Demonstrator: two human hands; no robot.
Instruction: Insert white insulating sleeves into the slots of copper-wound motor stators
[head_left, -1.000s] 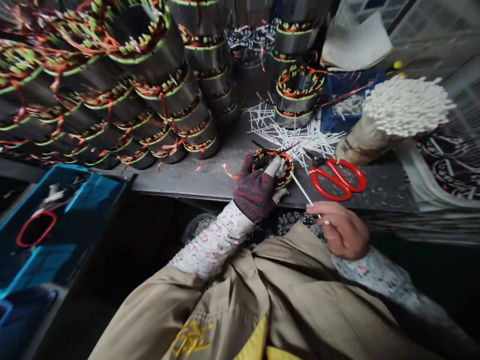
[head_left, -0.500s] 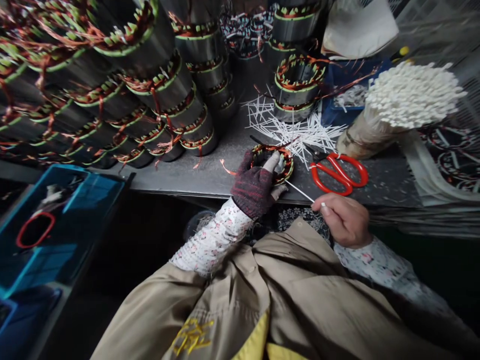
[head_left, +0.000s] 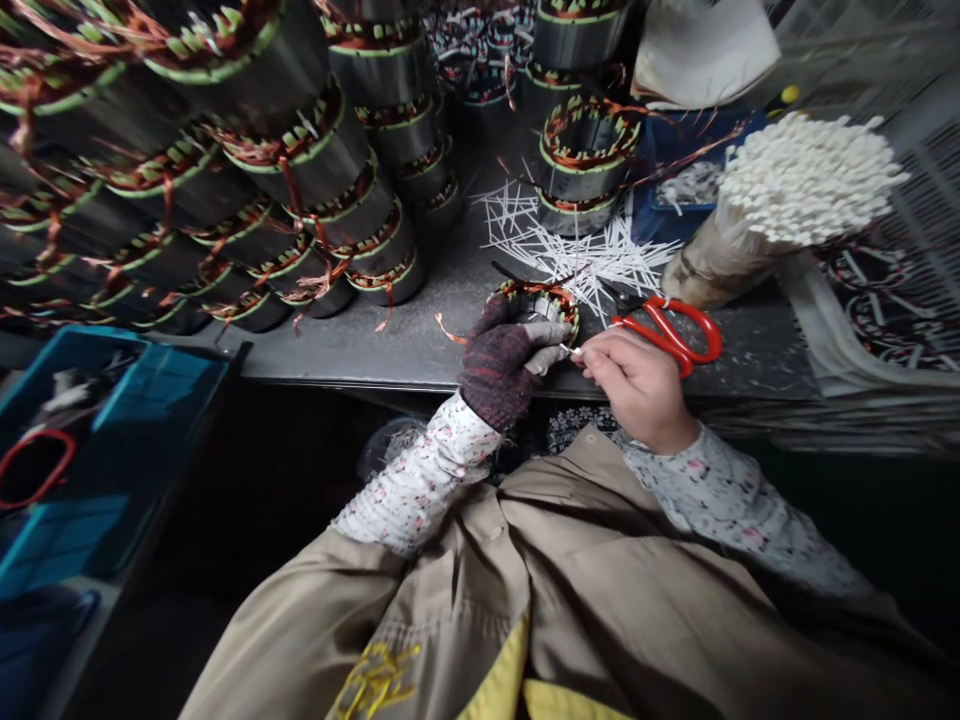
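A small wound stator [head_left: 574,303], a ring with copper windings and green slot liners, lies at the bench's front edge. My left hand [head_left: 501,365], in a dark knitted glove with pale fingertips, grips its near left side, fingers bent over the rim. My right hand [head_left: 637,385] is bare and closed at the stator's near right side. Between its thumb and forefinger is a thin white strip like a cable tie [head_left: 574,351], mostly hidden by the fingers. Red-handled scissors [head_left: 670,335] lie just behind my right hand.
Stacked stators [head_left: 300,170] fill the left; more stand in a stack [head_left: 585,180] behind. Loose white strips [head_left: 577,250] are strewn beyond my hands. On the right are a bundle of white strips [head_left: 810,180], a blue bin [head_left: 652,215] and a white crate [head_left: 825,330]. A teal bin [head_left: 172,400] sits lower left.
My right hand has moved left and up, from the far end of the white strip to the stator's edge. My left fingers have drawn from inside the ring to its near right rim.
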